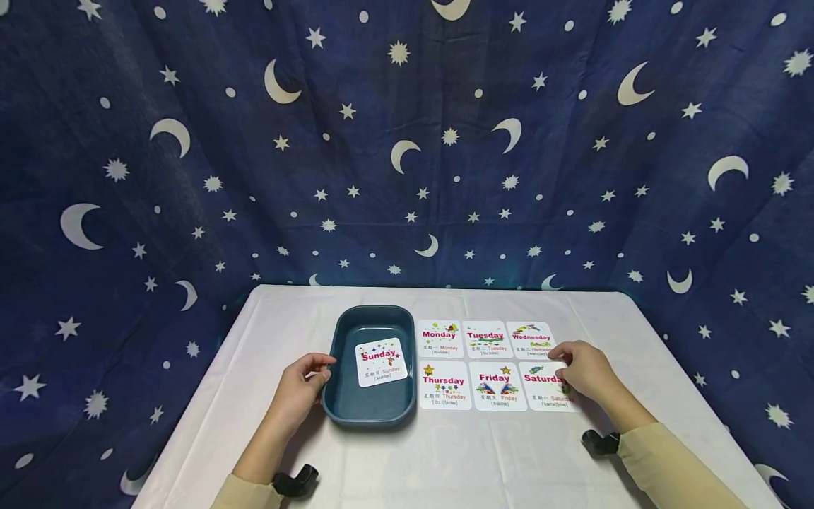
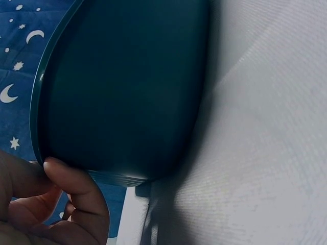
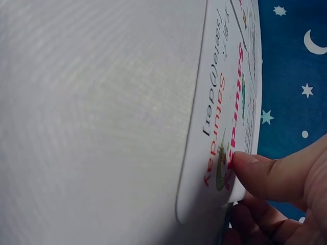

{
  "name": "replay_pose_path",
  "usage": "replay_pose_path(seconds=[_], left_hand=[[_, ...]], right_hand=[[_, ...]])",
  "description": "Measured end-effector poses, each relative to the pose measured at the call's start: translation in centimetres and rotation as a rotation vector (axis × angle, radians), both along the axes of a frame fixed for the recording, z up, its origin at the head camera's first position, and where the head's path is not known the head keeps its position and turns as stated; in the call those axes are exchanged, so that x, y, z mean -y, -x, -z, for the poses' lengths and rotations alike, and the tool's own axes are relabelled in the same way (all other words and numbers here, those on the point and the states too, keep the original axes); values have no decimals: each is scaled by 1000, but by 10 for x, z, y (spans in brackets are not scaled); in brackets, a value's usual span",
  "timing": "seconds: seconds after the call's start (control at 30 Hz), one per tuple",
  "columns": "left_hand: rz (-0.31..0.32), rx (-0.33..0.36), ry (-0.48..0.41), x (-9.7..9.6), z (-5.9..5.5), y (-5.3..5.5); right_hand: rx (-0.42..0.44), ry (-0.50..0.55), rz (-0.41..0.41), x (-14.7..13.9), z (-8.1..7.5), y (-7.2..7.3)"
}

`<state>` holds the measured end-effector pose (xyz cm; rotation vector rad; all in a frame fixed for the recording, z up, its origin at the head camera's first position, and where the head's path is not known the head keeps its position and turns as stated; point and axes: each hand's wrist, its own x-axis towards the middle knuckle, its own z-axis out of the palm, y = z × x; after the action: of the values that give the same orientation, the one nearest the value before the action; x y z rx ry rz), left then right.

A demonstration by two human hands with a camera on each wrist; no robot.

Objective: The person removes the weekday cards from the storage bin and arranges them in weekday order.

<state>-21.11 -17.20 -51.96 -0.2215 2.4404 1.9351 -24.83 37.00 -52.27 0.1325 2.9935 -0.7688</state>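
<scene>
A dark teal tray point(image 1: 371, 417) sits on the table, with a square "Sunday" card point(image 1: 381, 363) lying in it. At the tray's left rim, my left hand point(image 1: 304, 379) pinches the edge; the left wrist view shows its bent thumb against the outer wall. Right of the tray lie two rows of cards: Monday point(image 1: 440, 339), Tuesday point(image 1: 487, 341) and Wednesday point(image 1: 529, 340) above, Thursday point(image 1: 445, 386), Friday point(image 1: 498, 387) and Saturday point(image 1: 550, 387) below. My right hand point(image 1: 590, 372) pinches the Saturday card's right side, thumb on its printed face.
A white cloth covers the table point(image 1: 470, 459). Behind it hangs a dark blue curtain point(image 1: 407, 198) with moons and stars. A black curved piece lies beside each wrist, one left point(image 1: 296, 481) and one right point(image 1: 600, 443).
</scene>
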Motion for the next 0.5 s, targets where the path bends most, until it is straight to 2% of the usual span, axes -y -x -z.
replay_pose_path(seconds=[0.5], left_hand=[[5, -2, -7, 0, 0, 0]], right_hand=[[-66, 19, 5, 6, 3, 3]])
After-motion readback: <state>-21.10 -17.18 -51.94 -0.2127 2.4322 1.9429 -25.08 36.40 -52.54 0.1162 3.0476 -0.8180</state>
